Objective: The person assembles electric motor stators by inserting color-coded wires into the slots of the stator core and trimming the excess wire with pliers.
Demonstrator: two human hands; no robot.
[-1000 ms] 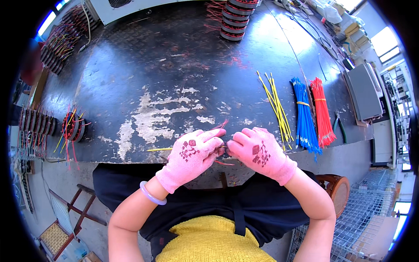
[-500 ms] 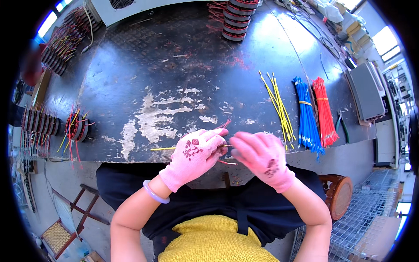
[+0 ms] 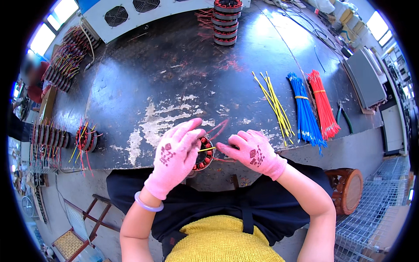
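Observation:
My left hand (image 3: 174, 155), in a pink glove, holds a round motor stator (image 3: 203, 165) with red copper windings at the table's front edge; its fingers partly cover the ring. Across the stator's face lies a yellow wire (image 3: 207, 149). The fingers of my right hand (image 3: 254, 153), also pink-gloved, are closed at the wire's right end; the exact grip is partly hidden. Thin red leads (image 3: 221, 126) stick out from the stator beyond and below the right fingertips.
Loose yellow wires (image 3: 274, 107), a blue wire bundle (image 3: 303, 111), a red wire bundle (image 3: 323, 105) and pliers (image 3: 345, 118) lie to the right. A wired stator (image 3: 86, 139) and a stator row (image 3: 51, 134) stand left. A stator stack (image 3: 225, 26) is at the back.
The stator's face has come into sight between my hands. The yellow wire, earlier sticking out left of my left hand, now crosses the stator. My right hand has moved slightly lower and left.

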